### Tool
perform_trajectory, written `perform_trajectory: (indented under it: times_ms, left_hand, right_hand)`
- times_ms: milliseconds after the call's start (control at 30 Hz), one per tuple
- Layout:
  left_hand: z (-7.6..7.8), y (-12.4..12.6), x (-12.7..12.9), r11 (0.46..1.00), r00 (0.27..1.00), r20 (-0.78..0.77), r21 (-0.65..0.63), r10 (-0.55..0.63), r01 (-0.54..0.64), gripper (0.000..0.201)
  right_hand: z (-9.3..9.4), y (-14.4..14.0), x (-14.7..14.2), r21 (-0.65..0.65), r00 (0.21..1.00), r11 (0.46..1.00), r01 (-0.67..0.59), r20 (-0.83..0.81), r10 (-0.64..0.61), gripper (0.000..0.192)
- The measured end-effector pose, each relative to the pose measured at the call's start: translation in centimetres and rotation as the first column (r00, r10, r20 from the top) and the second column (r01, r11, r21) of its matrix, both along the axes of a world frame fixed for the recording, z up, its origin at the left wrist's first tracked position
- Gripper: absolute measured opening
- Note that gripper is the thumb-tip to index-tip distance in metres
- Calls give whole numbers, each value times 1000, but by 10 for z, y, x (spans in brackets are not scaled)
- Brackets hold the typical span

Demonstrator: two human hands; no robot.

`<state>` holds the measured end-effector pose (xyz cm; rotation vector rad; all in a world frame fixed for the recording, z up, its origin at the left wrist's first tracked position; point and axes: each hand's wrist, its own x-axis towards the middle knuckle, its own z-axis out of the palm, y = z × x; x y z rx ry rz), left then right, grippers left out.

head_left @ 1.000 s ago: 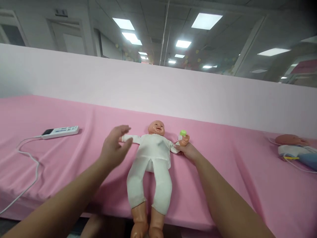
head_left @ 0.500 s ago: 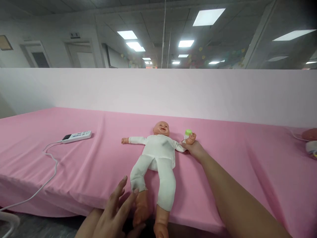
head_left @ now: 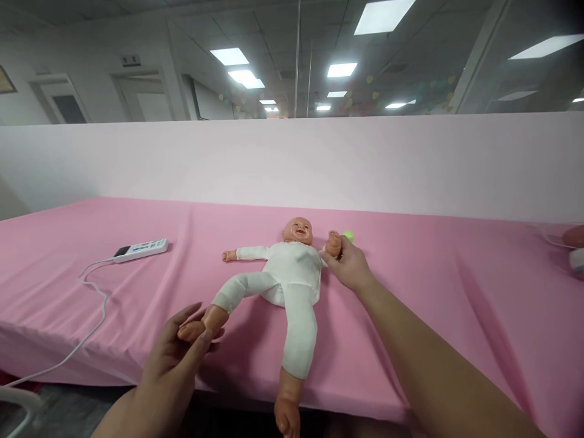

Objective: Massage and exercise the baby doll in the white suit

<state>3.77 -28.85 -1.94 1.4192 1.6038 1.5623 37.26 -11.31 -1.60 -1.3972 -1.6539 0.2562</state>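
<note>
Writing: there's print on the remote (head_left: 141,249) but it's way too small to read, and I can't spot any brand anywhere else.
Doll: the doll (head_left: 285,286) is on its back on the pink sheet (head_left: 433,304), near the front edge, in a white suit, head pointing at the pale wall (head_left: 274,164).
My left hand: my left hand (head_left: 176,359) is low at the front edge, fingers curled round the doll's foot (head_left: 194,328), so I've got that leg swung out to my left, off the sheet a bit. My thumb sits on top of the foot.
My right hand: my right hand (head_left: 349,267) is stretched out long across the sheet, forearm running in from the bottom right corner. It's pinching the doll's wrist, with the little doll hand (head_left: 334,242) sticking up above my fingers.
Green thing: a small green bit (head_left: 348,235) peeks out just behind my right hand, can't tell what it is.
Other leg: the doll's other leg (head_left: 296,340) lies straight, bare foot hanging over the front edge.
Other arm: its other arm (head_left: 241,253) is flat and spread out to the side, nothing touching it.
Remote: well off to the left, with a white cable (head_left: 91,304) trailing off the edge.
Far right: something pinkish (head_left: 575,236) at the frame edge, mostly cut off.
</note>
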Motion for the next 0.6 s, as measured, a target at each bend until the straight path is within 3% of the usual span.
perform_trajectory:
  times_ms: [100, 300, 467, 600]
  left_hand:
    - [15, 18, 10, 998, 990, 129, 32, -53, 49, 50]
    - [24, 62, 41, 975, 972, -80, -42, -219, 216, 41]
    - [22, 91, 65, 957, 940, -182, -90, -287, 275, 48]
    - [18, 88, 63, 955, 945, -141, -76, -294, 286, 50]
  right_hand:
    - [1, -6, -15, 24, 987, 988, -152, 52, 151, 38]
    - [2, -7, -29, 21, 894, 938, -347, 308, 324, 37]
    - [3, -9, -33, 2, 853, 933, -360, 405, 328, 32]
    - [0, -8, -36, 43, 880, 950, -309, 392, 268, 27]
